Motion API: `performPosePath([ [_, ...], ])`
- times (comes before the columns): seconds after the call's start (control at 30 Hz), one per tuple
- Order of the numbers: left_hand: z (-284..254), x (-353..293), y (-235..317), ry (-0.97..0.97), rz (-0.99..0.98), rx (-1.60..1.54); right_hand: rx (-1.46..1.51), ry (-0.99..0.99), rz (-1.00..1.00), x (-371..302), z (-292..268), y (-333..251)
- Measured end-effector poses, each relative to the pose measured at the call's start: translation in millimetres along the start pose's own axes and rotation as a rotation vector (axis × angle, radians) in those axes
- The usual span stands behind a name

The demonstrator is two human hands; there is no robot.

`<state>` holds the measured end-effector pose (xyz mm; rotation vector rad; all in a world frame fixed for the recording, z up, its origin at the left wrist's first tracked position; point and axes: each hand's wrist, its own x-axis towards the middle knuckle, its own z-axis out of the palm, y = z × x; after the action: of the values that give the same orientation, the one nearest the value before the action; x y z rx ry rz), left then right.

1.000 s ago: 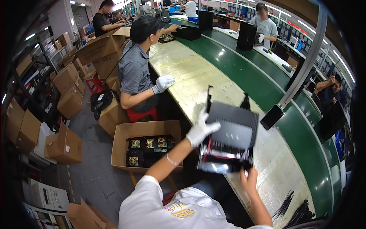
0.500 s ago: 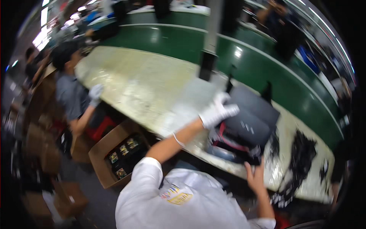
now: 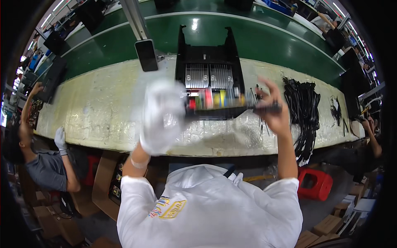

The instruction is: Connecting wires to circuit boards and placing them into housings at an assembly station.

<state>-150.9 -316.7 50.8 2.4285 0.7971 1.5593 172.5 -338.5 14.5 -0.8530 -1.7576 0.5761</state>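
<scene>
A black device housing (image 3: 232, 62) rests on the table in front of me, its inside showing. Silver finned heat sinks (image 3: 197, 76) sit within it, and a row of small coloured electronic parts (image 3: 211, 98) runs behind its near black panel (image 3: 219, 113). My left hand (image 3: 162, 118), in a white glove, is at the near left corner of the housing; motion smears its fingers. At the near right corner my bare right hand (image 3: 276, 109) has its thumb and fingers around the panel's dark end, slightly blurred, with the index finger raised.
A bundle of black cables (image 3: 304, 107) lies right of the housing, with thin black ties (image 3: 336, 108) beyond. A phone-like device (image 3: 147, 55) hangs on a metal post. A co-worker's gloved hand (image 3: 60, 138) is at the left table edge. A red stool (image 3: 315, 184) and cardboard box (image 3: 105, 182) stand below.
My view has turned right. The housing, earlier tilted with its outer cover showing, now lies with its inside up. My left hand has moved from its top to its near left corner.
</scene>
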Motion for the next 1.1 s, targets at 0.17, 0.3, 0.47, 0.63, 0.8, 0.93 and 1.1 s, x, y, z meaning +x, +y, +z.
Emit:
performPosePath([
  [0.17,12,-124,17,-0.347,0.307,0.011,-0.478,-0.060,0.024,-116,19,-4],
  [0.3,32,-182,-16,-0.472,0.082,0.141,-0.706,-0.225,-0.036,-138,43,11],
  [0.47,17,-158,-5,-0.646,-0.103,0.063,-1.085,-0.004,0.130,-126,-38,24],
  [0.63,15,-180,-17,-0.441,-0.029,0.052,-1.534,0.121,0.399,-117,-118,67],
  [0.8,37,-163,-4,-0.308,-0.009,0.046,-1.884,-0.063,0.428,-120,-122,103],
  [0.93,50,-141,10,-0.203,-0.014,-0.125,-1.531,0.176,0.286,-118,-109,79],
  [1.1,76,-88,34,-0.299,-0.163,-0.361,-1.244,0.301,0.364,-109,-99,44],
])
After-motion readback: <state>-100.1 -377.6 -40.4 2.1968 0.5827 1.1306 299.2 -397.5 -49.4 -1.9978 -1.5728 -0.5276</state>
